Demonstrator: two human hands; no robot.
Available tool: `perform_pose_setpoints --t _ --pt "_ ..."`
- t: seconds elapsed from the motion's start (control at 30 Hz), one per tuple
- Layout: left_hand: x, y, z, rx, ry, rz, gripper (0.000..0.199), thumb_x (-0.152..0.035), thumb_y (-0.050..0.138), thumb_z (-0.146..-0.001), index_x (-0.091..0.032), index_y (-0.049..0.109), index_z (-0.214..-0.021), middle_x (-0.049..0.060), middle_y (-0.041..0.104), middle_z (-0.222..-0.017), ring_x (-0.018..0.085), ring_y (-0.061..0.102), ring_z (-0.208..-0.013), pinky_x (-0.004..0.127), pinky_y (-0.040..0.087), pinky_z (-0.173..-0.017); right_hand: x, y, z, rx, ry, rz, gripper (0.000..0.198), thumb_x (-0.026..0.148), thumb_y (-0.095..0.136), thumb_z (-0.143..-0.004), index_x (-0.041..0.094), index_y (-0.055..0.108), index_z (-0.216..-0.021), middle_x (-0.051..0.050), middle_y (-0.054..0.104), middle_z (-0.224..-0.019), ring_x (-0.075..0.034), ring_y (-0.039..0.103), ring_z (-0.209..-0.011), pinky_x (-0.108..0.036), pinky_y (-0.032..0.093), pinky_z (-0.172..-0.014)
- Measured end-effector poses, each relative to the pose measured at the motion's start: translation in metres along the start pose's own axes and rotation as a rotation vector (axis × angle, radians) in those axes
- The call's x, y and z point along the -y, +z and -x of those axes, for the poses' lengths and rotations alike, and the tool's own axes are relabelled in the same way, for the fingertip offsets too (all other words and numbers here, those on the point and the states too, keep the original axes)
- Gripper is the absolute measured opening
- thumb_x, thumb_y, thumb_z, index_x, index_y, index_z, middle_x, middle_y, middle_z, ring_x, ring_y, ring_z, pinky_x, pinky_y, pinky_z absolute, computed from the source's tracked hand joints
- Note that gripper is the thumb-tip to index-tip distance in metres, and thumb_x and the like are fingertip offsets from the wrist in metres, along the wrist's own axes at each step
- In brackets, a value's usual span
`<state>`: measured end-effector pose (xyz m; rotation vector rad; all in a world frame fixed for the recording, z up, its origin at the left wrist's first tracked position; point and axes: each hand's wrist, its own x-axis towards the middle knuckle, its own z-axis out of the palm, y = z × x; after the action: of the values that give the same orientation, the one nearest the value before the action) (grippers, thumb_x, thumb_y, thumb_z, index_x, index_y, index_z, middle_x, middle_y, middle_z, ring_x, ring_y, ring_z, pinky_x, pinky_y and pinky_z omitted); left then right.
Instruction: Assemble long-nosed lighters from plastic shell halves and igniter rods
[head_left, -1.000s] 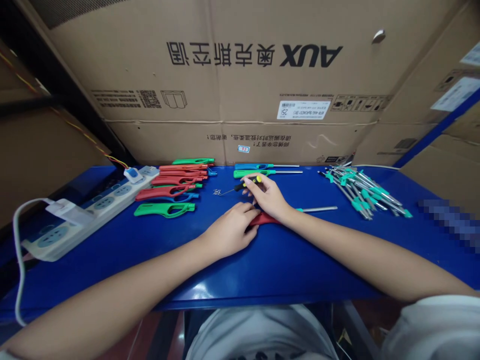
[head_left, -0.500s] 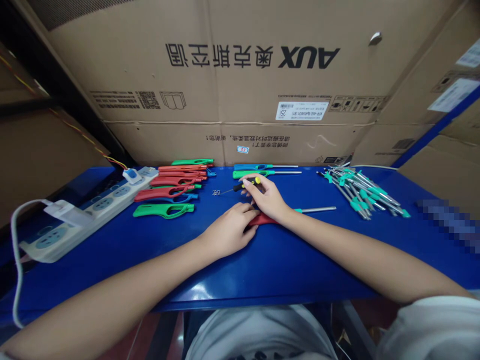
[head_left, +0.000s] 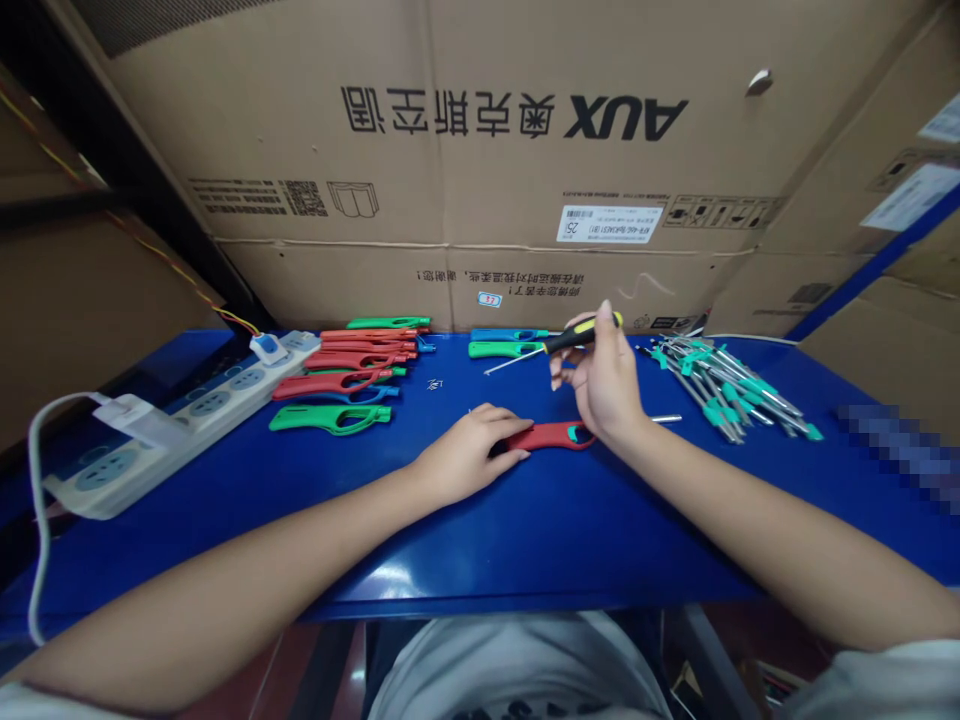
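My left hand (head_left: 466, 458) is closed on the handle end of a red lighter (head_left: 551, 437) lying on the blue table. Its metal tube points right, partly hidden behind my right wrist. Raised above the lighter, my right hand (head_left: 609, 385) grips a screwdriver (head_left: 570, 337) with a black and yellow handle; its thin shaft points left and down. A small heap of screws (head_left: 434, 384) lies on the table beyond my left hand. Two more long lighters, a blue one (head_left: 499, 335) and a green one (head_left: 501, 350), lie behind the screwdriver.
Several red, green and blue lighter bodies (head_left: 330, 418) are lined up at the left, beside a white power strip (head_left: 161, 445). A pile of metal tubes with teal parts (head_left: 731, 385) lies at the right. A cardboard wall (head_left: 465, 215) closes off the table's back.
My right hand has risen and moved right, away from the red lighter, turning the screwdriver so its handle points up and right. More of the lighter shows. My left hand stays on it.
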<state>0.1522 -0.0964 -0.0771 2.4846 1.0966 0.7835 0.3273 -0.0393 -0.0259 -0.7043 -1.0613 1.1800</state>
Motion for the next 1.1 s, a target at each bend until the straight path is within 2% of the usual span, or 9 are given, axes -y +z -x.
perform_pose_setpoints --t 0.17,0.43,0.6,0.73,0.8,0.87,0.93,1.0,1.1 --pt "0.008 0.002 -0.003 -0.039 -0.003 0.047 0.033 -0.031 0.066 -0.094 -0.017 0.068 -0.124 0.011 0.072 -0.117 0.024 0.066 -0.108 0.040 0.053 -0.098 0.011 -0.022 0.001 -0.027 0.024 -0.016 0.048 0.071 0.065 -0.079 0.026 0.055 -0.093 0.004 0.057 -0.068 -0.011 0.059 -0.050 -0.023 0.045 -0.039" --pt "0.013 -0.003 -0.004 -0.089 -0.083 0.074 0.035 -0.034 0.068 -0.090 -0.019 0.069 -0.121 0.009 0.072 -0.117 0.024 0.067 -0.110 0.042 0.052 -0.101 0.001 -0.033 -0.004 -0.112 0.113 -0.065 0.052 0.073 0.062 -0.081 0.022 0.055 -0.082 0.005 0.053 -0.057 -0.009 0.049 -0.043 -0.023 0.042 -0.041" --pt "0.022 -0.006 -0.006 -0.263 -0.206 0.135 0.042 -0.025 0.064 -0.084 -0.016 0.066 -0.125 0.012 0.068 -0.123 0.025 0.066 -0.109 0.043 0.053 -0.101 0.001 -0.035 -0.005 -0.152 0.131 -0.052 0.052 0.073 0.059 -0.083 0.021 0.053 -0.078 0.006 0.046 -0.053 -0.009 0.044 -0.041 -0.022 0.038 -0.039" --pt "0.034 -0.015 -0.013 -0.459 -0.352 0.459 0.041 -0.017 0.055 -0.076 -0.017 0.065 -0.116 0.010 0.070 -0.119 0.023 0.067 -0.109 0.042 0.052 -0.102 0.000 -0.038 -0.007 -0.184 0.149 -0.075 0.047 0.067 0.060 -0.086 0.021 0.052 -0.076 0.006 0.044 -0.052 -0.008 0.041 -0.041 -0.021 0.035 -0.038" --pt "0.038 -0.020 -0.016 -0.512 -0.441 0.655 0.037 -0.021 0.052 -0.076 -0.016 0.065 -0.110 0.009 0.071 -0.112 0.021 0.068 -0.104 0.039 0.053 -0.097 -0.001 -0.039 -0.009 -0.205 0.187 -0.097 0.045 0.064 0.058 -0.088 0.021 0.052 -0.076 0.006 0.044 -0.051 -0.008 0.039 -0.041 -0.021 0.034 -0.038" --pt "0.038 -0.023 -0.017 -0.554 -0.520 0.755 0.034 -0.024 0.049 -0.077 -0.016 0.065 -0.106 0.008 0.072 -0.106 0.020 0.069 -0.097 0.034 0.055 -0.089 -0.001 -0.040 -0.010 -0.218 0.224 -0.111 0.044 0.063 0.057 -0.088 0.021 0.052 -0.076 0.006 0.043 -0.050 -0.008 0.038 -0.040 -0.021 0.033 -0.038" --pt "0.035 -0.023 -0.016 -0.569 -0.560 0.733 0.031 -0.025 0.047 -0.078 -0.017 0.065 -0.102 0.007 0.071 -0.101 0.018 0.068 -0.088 0.030 0.054 -0.078 -0.001 -0.042 -0.011 -0.216 0.242 -0.113 0.044 0.063 0.057 -0.088 0.021 0.050 -0.075 0.006 0.042 -0.050 -0.008 0.037 -0.040 -0.021 0.033 -0.038" --pt "0.027 -0.021 -0.013 -0.543 -0.519 0.600 0.029 -0.024 0.045 -0.080 -0.018 0.064 -0.100 0.006 0.069 -0.097 0.018 0.066 -0.083 0.030 0.053 -0.073 -0.001 -0.043 -0.011 -0.212 0.252 -0.114 0.043 0.062 0.057 -0.088 0.022 0.049 -0.075 0.006 0.042 -0.050 -0.008 0.036 -0.040 -0.021 0.032 -0.038" --pt "0.013 -0.024 -0.009 -0.387 -0.258 0.180 0.032 -0.017 0.044 -0.080 -0.020 0.063 -0.106 0.007 0.068 -0.103 0.022 0.063 -0.096 0.037 0.050 -0.086 0.001 -0.044 -0.012 -0.234 0.286 -0.139 0.041 0.059 0.055 -0.090 0.021 0.049 -0.075 0.006 0.042 -0.050 -0.008 0.035 -0.040 -0.020 0.032 -0.038"
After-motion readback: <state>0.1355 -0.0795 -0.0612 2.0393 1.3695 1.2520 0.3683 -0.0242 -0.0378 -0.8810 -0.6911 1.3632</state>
